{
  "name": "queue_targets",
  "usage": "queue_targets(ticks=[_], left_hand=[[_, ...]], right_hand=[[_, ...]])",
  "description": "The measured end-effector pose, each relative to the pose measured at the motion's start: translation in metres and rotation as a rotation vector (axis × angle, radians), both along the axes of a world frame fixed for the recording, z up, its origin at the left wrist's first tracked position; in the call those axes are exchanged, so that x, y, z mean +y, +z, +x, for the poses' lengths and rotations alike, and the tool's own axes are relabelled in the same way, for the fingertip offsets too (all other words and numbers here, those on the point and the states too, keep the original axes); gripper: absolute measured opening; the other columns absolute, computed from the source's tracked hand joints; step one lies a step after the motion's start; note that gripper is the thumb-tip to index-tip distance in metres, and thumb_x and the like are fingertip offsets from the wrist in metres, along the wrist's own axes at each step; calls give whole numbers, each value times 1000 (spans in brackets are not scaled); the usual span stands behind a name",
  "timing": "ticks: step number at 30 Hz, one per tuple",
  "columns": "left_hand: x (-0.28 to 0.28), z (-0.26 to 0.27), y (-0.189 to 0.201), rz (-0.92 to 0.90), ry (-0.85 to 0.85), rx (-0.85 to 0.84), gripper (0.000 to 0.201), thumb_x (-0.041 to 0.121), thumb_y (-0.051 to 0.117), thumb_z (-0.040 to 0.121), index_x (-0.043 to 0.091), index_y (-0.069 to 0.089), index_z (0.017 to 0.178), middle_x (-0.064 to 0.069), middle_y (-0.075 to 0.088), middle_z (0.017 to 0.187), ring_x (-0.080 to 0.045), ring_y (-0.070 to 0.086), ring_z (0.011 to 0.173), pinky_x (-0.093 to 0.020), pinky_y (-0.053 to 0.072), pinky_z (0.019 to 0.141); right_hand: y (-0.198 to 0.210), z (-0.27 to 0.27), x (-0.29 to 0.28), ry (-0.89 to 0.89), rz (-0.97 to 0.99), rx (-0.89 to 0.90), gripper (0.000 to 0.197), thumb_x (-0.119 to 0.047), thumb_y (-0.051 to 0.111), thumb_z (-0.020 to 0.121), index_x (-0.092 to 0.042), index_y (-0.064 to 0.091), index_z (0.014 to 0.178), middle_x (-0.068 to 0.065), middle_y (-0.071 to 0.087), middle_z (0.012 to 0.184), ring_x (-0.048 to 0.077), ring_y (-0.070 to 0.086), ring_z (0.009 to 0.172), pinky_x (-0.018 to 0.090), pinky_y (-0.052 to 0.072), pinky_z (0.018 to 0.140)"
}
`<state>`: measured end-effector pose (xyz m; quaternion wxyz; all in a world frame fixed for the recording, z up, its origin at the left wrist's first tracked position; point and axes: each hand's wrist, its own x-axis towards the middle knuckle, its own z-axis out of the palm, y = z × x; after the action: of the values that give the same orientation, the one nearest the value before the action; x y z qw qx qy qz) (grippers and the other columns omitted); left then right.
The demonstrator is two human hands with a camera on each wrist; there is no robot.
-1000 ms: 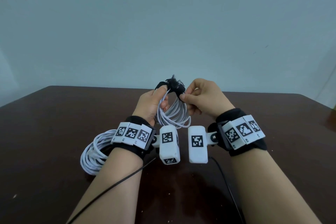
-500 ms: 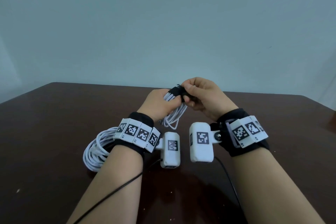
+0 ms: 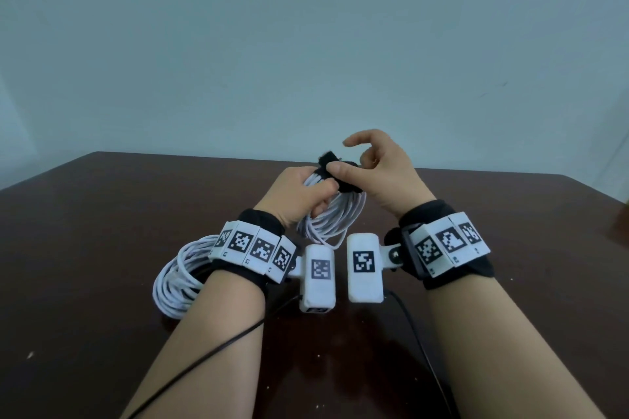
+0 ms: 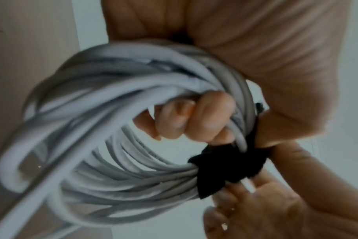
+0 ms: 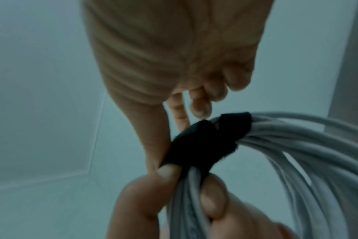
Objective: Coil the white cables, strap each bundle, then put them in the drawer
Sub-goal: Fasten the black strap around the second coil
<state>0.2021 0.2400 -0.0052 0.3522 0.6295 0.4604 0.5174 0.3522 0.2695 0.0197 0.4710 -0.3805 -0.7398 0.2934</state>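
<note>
My left hand [image 3: 315, 192] grips a coiled bundle of white cable [image 3: 337, 218] above the table, fingers curled through the loops [image 4: 194, 119]. A black strap [image 3: 343, 180] is wrapped round the top of this bundle. My right hand [image 3: 354, 163] pinches the strap: the thumb lies along it [image 5: 153, 145], fingers sit under it, and the index finger is lifted and bent. The wrist views show the strap [image 5: 194, 145] [image 4: 225, 169] bunching the cable strands together. A second white coil [image 3: 173, 282] lies on the table under my left forearm. No drawer is in view.
The dark brown table [image 3: 102, 214] reaches to a plain pale wall. Thin black wires [image 3: 204, 354] trail from the wrist cameras across the near table. A small brown object shows at the right edge [image 3: 624, 218].
My right hand has loosened from a closed pinch; its index finger has lifted and its thumb now lies along the strap. The strap's loose tuft now lies wrapped round the bundle.
</note>
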Motion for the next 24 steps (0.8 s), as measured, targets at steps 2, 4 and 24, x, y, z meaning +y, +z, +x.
queue_targets(ticks=[2,4,24], left_hand=[[-3,2,4,17,-55,-32,22,22,63,72,12,49,58,-1,46,45,-12,40,39,-22,33,45],[-3,4,8,-12,-109,-82,23,31,62,65,11,51,59,-2,48,47,-12,41,38,-21,32,44],[-3,1,27,-117,-145,-865,47,32,48,89,13,45,46,1,36,34,-10,25,25,-20,21,39]], right_hand=[[-3,-3,4,10,-78,-37,35,-59,66,68,-38,60,94,-9,60,90,8,58,90,28,46,88],[-5,-4,4,62,-152,-49,35,-65,58,68,-36,62,88,-9,65,97,13,60,100,36,45,95],[-8,-6,-4,174,-62,190,39,-58,58,73,-20,59,80,5,62,72,25,62,71,42,51,72]])
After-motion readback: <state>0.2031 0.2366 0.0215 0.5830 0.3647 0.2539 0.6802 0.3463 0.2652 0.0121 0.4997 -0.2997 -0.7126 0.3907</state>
